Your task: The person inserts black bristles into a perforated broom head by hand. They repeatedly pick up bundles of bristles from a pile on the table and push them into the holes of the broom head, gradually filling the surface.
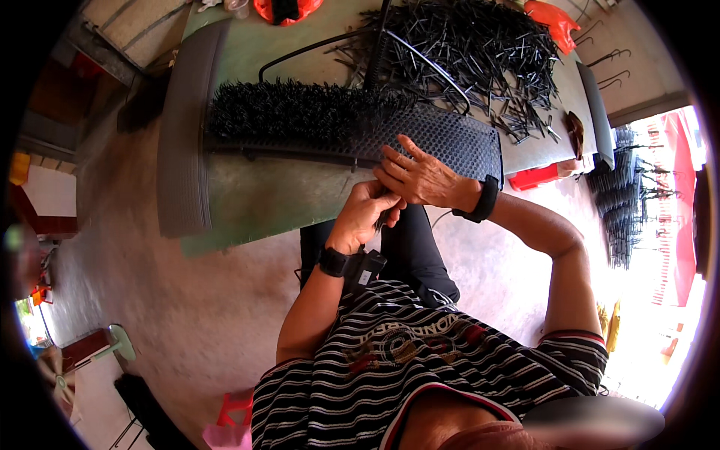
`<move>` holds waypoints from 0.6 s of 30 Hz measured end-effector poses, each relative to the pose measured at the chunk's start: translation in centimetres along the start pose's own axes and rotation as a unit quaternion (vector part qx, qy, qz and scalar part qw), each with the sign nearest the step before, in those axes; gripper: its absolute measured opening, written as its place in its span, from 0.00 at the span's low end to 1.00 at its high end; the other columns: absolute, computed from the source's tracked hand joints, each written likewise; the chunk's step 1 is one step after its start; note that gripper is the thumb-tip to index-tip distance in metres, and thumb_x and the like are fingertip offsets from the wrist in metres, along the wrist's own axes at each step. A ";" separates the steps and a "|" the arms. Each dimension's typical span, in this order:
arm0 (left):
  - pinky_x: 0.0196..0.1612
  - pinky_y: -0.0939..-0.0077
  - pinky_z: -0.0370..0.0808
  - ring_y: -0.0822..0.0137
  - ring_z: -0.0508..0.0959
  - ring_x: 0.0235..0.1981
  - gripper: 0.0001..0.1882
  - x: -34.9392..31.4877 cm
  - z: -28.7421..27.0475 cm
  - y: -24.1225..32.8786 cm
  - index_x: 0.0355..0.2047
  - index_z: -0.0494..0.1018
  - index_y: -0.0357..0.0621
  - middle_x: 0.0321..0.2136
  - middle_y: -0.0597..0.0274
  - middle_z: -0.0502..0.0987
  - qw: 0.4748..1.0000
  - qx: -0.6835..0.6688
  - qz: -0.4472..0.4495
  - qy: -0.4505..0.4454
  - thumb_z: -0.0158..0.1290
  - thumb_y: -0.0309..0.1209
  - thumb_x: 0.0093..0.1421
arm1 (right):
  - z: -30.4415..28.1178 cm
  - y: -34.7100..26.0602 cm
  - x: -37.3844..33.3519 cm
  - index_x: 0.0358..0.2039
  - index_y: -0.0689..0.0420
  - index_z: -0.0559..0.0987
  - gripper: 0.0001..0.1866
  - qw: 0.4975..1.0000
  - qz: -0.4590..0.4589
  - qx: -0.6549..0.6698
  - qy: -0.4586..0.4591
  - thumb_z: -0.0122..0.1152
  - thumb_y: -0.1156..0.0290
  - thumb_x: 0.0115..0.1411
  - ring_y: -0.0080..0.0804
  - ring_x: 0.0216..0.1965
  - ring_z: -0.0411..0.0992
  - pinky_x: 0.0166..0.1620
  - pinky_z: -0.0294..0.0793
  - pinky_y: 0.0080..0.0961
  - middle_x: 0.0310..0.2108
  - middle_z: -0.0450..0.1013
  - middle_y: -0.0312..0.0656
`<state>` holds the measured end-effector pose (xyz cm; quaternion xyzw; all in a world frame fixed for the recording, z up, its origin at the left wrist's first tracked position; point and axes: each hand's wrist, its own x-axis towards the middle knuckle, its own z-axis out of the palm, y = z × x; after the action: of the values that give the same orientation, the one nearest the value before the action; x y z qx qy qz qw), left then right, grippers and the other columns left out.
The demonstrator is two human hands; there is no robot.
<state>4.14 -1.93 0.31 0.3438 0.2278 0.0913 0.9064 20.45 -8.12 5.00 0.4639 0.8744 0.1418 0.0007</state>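
Observation:
In front of me a long black perforated panel [442, 142] lies across the table. Its left and middle part is covered by a dense row of upright black bristle-like pieces [285, 112], while the holes at its right end show bare. My left hand [365, 212] is closed just off the panel's near edge, with a small bunch of thin black plastic sticks [387, 216] poking out below the fingers. My right hand [429, 178] meets it from the right, its lower fingertips at the left fingers and its upper fingers raised apart. Whatever its fingertips pinch is hidden.
A big heap of loose black sticks [480, 52] covers the table's far right. A bent black metal frame [379, 45] rises behind the panel. Stacked grey sheets [184, 150] stand at the table's left end. Red plastic bags [553, 24] lie at the back.

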 end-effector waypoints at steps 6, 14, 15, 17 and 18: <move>0.30 0.75 0.76 0.65 0.78 0.28 0.14 -0.4 -0.5 0.1 0.39 0.70 0.34 0.32 0.51 0.76 0.997 -0.020 -0.048 -0.051 0.49 0.34 0.61 | -0.3 -0.1 -1.6 0.29 0.59 0.70 0.11 0.992 0.023 0.108 -0.056 0.55 0.66 0.48 0.37 0.32 0.67 0.34 0.67 0.32 0.27 0.66 0.40; 0.38 0.63 0.74 0.55 0.76 0.39 0.25 -1.2 -3.7 0.6 0.52 0.65 0.43 0.42 0.50 0.74 0.994 -0.086 0.047 -0.053 0.43 0.48 0.63 | 0.3 -3.2 -0.1 0.32 0.64 0.70 0.08 0.620 0.343 0.704 -0.045 0.46 0.72 0.62 0.34 0.21 0.71 0.25 0.69 0.26 0.20 0.70 0.44; 0.35 0.64 0.74 0.56 0.77 0.37 0.24 -1.0 -2.9 0.2 0.52 0.65 0.43 0.42 0.52 0.74 0.990 -0.052 0.095 -0.093 0.44 0.46 0.63 | 0.3 -3.9 0.5 0.32 0.64 0.70 0.09 0.517 0.354 0.778 -0.045 0.46 0.71 0.62 0.31 0.21 0.71 0.24 0.70 0.24 0.19 0.70 0.42; 0.22 0.73 0.74 0.62 0.77 0.28 0.14 -0.9 -1.7 0.3 0.43 0.70 0.40 0.36 0.56 0.77 0.996 -0.082 0.027 -0.007 0.49 0.36 0.62 | 0.8 -4.8 1.9 0.31 0.65 0.71 0.13 0.519 0.344 0.783 -0.021 0.48 0.66 0.63 0.25 0.18 0.71 0.19 0.69 0.20 0.19 0.71 0.40; 0.23 0.72 0.74 0.63 0.77 0.27 0.13 -0.2 -1.3 -0.2 0.41 0.71 0.39 0.34 0.55 0.77 0.991 -0.101 0.065 0.062 0.50 0.35 0.61 | 0.8 -5.0 2.4 0.31 0.65 0.72 0.14 0.492 0.363 0.791 -0.008 0.48 0.65 0.63 0.25 0.17 0.70 0.18 0.68 0.19 0.19 0.71 0.40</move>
<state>3.36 -1.36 -0.60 0.2581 0.2503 0.1933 0.9129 15.09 -8.63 3.34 0.5477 0.3739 -0.6257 -0.4109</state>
